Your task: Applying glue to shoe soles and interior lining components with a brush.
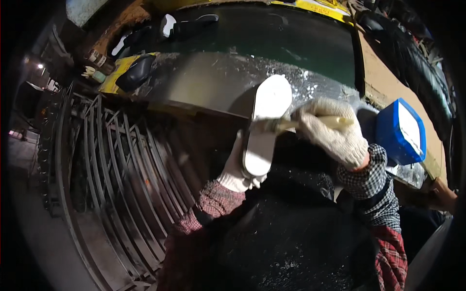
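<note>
A long white shoe sole [273, 97] is tilted up in front of me, its upper end over the metal ledge. My left hand [237, 167], in a white knit glove, is closed round the lower end from beneath, so most of its fingers are hidden. In a similar glove, my right hand [335, 130] grips a paintbrush [286, 125] by its pale handle. The bristles lie across the middle of the sole and touch its face. To the right of that hand stands a blue tub [395, 133] with white, paste-like stuff in it.
Beyond the white-smeared metal ledge [208, 82] runs a dark green conveyor belt [301, 43]. Dark pieces with white soles [168, 25] lie on its far left. A black shoe-shaped piece [137, 72] rests on the ledge's yellow end. Metal rack bars [131, 160] fill the left.
</note>
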`<state>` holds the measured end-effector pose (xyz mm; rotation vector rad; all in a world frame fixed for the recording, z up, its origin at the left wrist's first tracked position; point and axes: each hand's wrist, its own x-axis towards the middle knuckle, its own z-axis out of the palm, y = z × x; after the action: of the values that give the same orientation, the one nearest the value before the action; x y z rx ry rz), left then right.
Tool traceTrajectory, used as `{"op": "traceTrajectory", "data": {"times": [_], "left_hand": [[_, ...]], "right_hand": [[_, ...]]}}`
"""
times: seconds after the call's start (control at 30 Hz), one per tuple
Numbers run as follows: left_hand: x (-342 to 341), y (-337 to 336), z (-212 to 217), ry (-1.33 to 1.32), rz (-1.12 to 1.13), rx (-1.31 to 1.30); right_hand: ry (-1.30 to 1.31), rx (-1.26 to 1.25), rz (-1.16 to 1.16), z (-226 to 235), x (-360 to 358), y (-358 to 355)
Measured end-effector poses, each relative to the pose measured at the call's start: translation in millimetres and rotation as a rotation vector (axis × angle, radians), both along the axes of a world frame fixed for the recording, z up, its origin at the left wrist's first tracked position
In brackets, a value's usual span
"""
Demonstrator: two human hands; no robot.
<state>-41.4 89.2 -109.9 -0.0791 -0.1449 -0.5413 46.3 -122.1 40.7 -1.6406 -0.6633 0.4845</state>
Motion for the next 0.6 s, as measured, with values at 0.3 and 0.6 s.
{"op": "traceTrajectory", "data": {"times": [0.3, 0.6], "left_hand": [[-4.0, 11.3, -33.3, 0.135, 0.215, 0.319], [-5.8, 29.4, -43.7, 0.116, -0.136, 0.09]], "right_hand": [[0.166, 0.16, 0.087, -18.3, -23.4, -48.7], [0.062, 0.169, -0.374, -79.4, 81.0, -50.8]]}}
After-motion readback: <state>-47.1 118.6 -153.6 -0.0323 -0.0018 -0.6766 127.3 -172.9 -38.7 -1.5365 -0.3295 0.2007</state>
